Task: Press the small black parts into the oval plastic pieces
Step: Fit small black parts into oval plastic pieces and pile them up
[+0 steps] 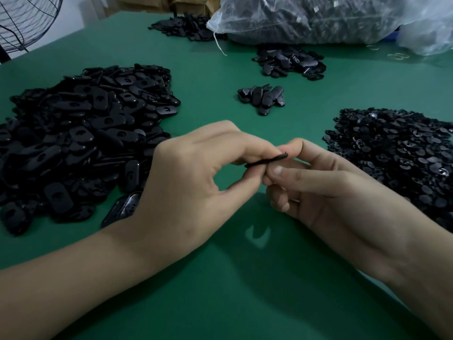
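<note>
left hand (196, 173) + right hand (318, 182): grips pinch oval piece (266, 160) | edge-on, small part hidden

table (220, 278) plain green, no pattern | heap of oval pieces (81, 143) at left glossy black | pile of small parts (397, 153) at right black with grey glints | held piece (266, 160) at centre black | bag (318, 18) at upper right clear whitish over dark contents | fan grille (27, 20) at upper left black wire
</note>
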